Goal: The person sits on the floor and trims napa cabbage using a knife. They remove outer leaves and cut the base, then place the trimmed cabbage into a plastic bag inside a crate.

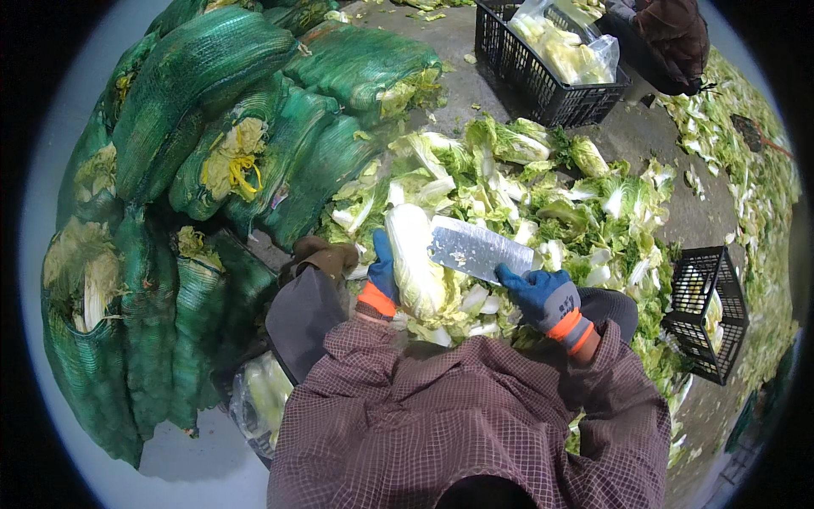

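Observation:
My left hand, in a blue and grey glove with an orange cuff, holds a napa cabbage from its left side. The pale stem end points away from me and the leafy end towards my lap. In my right hand, gloved the same way, is a cleaver with a broad metal blade. Its far end lies beside the cabbage, close to its right side; whether they touch I cannot tell. Bits of leaf stick to the blade. The cleaver's handle is hidden in my glove. Cut cabbage leaves lie heaped beneath and beyond both hands.
Green mesh sacks of cabbages are piled at the left. A black plastic crate with bagged cabbages stands ahead, near another person. A smaller black crate is at the right. Bagged cabbages sit by my left side.

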`<action>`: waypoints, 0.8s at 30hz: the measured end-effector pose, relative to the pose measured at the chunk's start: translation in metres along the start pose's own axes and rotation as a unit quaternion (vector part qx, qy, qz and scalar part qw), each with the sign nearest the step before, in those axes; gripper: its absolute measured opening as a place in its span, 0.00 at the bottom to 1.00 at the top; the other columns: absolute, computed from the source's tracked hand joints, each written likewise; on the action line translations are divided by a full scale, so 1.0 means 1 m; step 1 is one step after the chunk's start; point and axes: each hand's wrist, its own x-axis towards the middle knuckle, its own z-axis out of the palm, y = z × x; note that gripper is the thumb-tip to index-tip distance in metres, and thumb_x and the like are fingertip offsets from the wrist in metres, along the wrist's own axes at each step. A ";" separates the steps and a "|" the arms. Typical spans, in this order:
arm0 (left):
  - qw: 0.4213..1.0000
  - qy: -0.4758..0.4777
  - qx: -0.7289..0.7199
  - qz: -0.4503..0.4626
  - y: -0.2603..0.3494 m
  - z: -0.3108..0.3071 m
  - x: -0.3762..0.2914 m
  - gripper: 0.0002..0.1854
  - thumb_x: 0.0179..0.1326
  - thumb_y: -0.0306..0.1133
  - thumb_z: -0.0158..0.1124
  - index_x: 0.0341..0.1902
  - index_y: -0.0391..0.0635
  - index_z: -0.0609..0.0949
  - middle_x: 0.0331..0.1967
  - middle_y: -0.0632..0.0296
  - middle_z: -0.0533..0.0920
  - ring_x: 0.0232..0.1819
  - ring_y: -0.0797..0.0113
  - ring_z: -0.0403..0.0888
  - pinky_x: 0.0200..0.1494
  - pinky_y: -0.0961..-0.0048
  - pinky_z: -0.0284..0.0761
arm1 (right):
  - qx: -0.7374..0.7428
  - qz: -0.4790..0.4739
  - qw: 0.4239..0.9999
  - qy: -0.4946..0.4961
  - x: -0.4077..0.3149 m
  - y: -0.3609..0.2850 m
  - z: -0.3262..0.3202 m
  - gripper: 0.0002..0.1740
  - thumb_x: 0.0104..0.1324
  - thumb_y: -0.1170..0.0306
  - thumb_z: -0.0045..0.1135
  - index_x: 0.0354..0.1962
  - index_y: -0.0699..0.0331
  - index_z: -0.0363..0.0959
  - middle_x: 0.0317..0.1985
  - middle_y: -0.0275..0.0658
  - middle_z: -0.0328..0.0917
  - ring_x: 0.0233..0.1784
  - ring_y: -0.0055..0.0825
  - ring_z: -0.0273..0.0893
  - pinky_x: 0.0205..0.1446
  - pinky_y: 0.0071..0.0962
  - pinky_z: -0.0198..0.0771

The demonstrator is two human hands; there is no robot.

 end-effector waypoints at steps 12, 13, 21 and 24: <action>0.982 -0.098 -0.160 -0.029 -0.012 -0.031 -0.012 0.36 0.69 0.55 0.52 0.73 0.49 0.60 0.65 0.55 0.71 0.64 0.54 0.71 0.66 0.56 0.68 | 0.516 0.104 0.848 0.064 0.006 -0.036 0.027 0.29 0.63 0.77 0.58 0.62 0.54 0.70 0.27 0.42 0.75 0.26 0.32 0.73 0.35 0.27 0.71; 0.982 -0.103 -0.152 -0.038 -0.011 -0.034 -0.012 0.35 0.69 0.53 0.53 0.72 0.48 0.61 0.65 0.54 0.71 0.64 0.55 0.71 0.66 0.57 0.69 | 0.511 0.129 0.849 0.033 0.007 -0.037 0.028 0.29 0.63 0.77 0.58 0.62 0.55 0.70 0.28 0.43 0.77 0.27 0.31 0.74 0.36 0.28 0.71; 0.965 -0.112 0.198 0.133 0.024 -0.061 0.008 0.35 0.62 0.34 0.64 0.71 0.45 0.61 0.65 0.54 0.68 0.63 0.57 0.72 0.62 0.60 0.74 | 0.683 0.234 0.689 -0.067 0.037 -0.040 0.020 0.26 0.69 0.64 0.53 0.65 0.48 0.67 0.25 0.34 0.78 0.24 0.18 0.72 0.30 0.23 0.70; 0.928 -0.156 0.313 0.131 0.031 -0.049 0.000 0.50 0.52 0.41 0.72 0.75 0.46 0.54 0.69 0.56 0.64 0.65 0.60 0.69 0.65 0.61 0.68 | 0.771 0.294 0.559 -0.083 0.054 -0.031 0.010 0.28 0.71 0.56 0.52 0.67 0.47 0.63 0.25 0.30 0.76 0.21 0.12 0.66 0.26 0.14 0.64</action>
